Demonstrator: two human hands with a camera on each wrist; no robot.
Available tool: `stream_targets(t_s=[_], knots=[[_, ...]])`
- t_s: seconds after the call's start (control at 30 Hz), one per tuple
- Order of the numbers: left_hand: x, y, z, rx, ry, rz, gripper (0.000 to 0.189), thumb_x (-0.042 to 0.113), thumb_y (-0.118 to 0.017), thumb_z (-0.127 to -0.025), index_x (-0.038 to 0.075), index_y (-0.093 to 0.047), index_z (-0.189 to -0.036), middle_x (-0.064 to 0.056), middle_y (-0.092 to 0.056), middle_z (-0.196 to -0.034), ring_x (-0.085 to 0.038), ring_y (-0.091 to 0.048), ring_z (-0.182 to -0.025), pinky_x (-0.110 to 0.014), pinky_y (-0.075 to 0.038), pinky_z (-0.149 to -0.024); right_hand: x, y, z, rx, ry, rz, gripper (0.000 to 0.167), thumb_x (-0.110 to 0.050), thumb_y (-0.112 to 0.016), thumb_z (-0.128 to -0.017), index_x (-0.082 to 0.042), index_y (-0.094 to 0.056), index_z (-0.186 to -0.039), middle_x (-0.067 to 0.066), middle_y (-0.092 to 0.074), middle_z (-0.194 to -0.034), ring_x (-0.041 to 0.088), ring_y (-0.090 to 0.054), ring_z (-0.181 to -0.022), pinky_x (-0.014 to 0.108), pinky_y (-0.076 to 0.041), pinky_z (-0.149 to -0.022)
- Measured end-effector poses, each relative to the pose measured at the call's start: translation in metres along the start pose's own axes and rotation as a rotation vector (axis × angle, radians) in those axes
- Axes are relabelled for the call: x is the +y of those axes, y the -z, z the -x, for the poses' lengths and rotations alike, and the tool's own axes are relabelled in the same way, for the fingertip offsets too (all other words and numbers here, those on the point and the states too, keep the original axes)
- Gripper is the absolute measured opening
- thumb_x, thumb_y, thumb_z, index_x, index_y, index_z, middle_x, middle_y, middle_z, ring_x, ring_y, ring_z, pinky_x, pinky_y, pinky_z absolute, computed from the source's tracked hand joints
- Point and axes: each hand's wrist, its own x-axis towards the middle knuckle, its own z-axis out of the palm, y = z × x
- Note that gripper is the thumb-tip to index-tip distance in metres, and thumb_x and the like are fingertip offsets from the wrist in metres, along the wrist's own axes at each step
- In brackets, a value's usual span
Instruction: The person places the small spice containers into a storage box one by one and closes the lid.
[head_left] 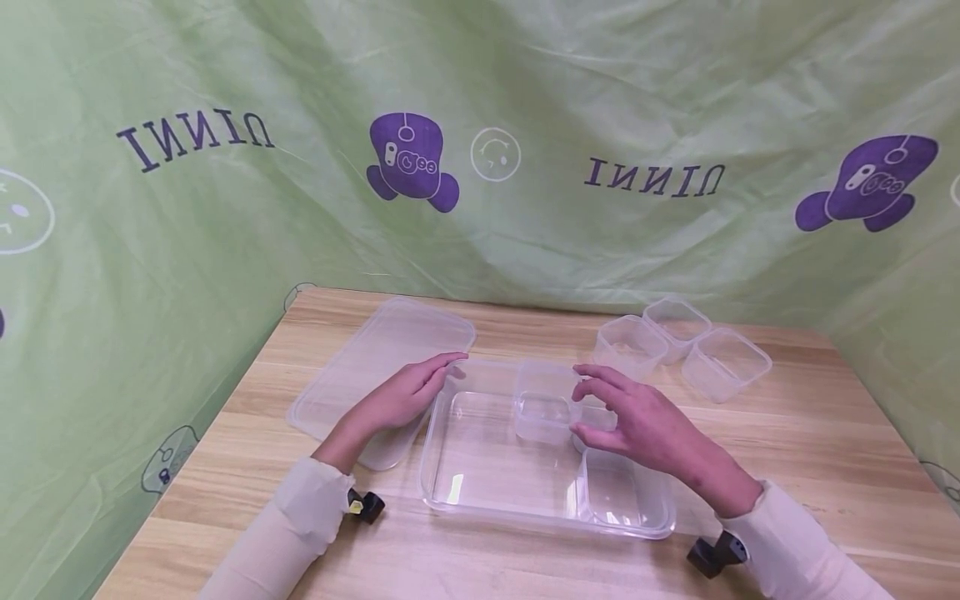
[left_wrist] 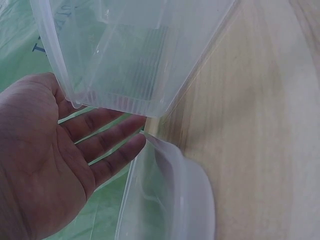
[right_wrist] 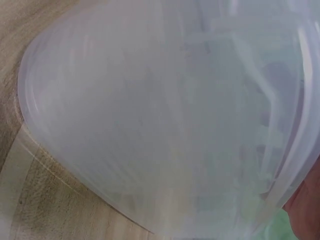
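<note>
clear rectangular plastic container (head_left: 487, 471): on the wood-grain table (head_left: 825, 467), three small boxes inside
left hand (head_left: 408, 396): loose, fingers straight, at the container's far-left corner; only the left wrist view shows its palm
right hand (head_left: 648, 421): unclenched, thumb and fingers parted beside a clear square plastic box (head_left: 542, 421) along the far wall; contact cannot be told, the right wrist view being mostly blurred translucent plastic
frosted flat lid (head_left: 360, 367): left of the container, partly behind the left hand
three loose boxes (head_left: 723, 367): beyond the right hand, near the far table edge
room: container floor stretches leftward from the square box
</note>
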Motion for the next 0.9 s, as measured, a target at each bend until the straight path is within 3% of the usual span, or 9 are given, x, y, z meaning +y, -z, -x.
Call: stream_targets(t_s=[0.1,0.4,0.67,0.9], knots=[[0.0003,-0.0003,-0.0001,0.000,-0.001,-0.005,0.042,0.014,-0.038,-0.112,0.009,-0.048,-0.153,-0.011,-0.069,-0.126,-0.027,-0.060,-0.126,-0.047,-0.042,-0.110,0.0002,-0.0005,0.0006,0.001,0.002,0.009,0.033,-0.036,-0.080,-0.086,-0.014,-0.067,-0.107,0.012,-0.063,-0.136,0.013,-0.061,-0.062,0.026,-0.051,-0.058],[0.0038,0.0010,0.0008,0.000,-0.019,0.007,0.043,0.016,-0.035,-0.113,0.006,-0.047,-0.153,-0.014,-0.069,-0.125,-0.031,-0.061,-0.124,-0.050,-0.043,-0.109,0.0015,-0.0002,-0.0001,-0.010,0.015,0.040,0.033,-0.038,-0.080,-0.086,-0.016,-0.068,-0.107,0.012,-0.063,-0.136,0.022,-0.071,-0.074,0.032,-0.055,-0.060],[0.0030,0.0007,-0.0007,-0.006,0.011,-0.001,0.043,0.016,-0.036,-0.113,0.009,-0.047,-0.153,-0.012,-0.069,-0.126,-0.029,-0.058,-0.127,-0.048,-0.041,-0.111,0.0036,-0.0009,-0.0008,-0.021,0.042,0.083,0.033,-0.037,-0.081,-0.083,-0.018,-0.067,-0.106,0.010,-0.064,-0.136,0.027,-0.072,-0.102,0.039,-0.058,-0.066],[0.0037,0.0010,-0.0005,-0.008,0.019,0.001,0.043,0.016,-0.037,-0.113,0.008,-0.047,-0.153,-0.012,-0.069,-0.126,-0.029,-0.058,-0.128,-0.048,-0.041,-0.111,0.0044,-0.0014,-0.0007,-0.030,0.048,0.089,0.031,-0.038,-0.082,-0.083,-0.020,-0.068,-0.104,0.010,-0.064,-0.136,0.029,-0.068,-0.112,0.043,-0.059,-0.070]])
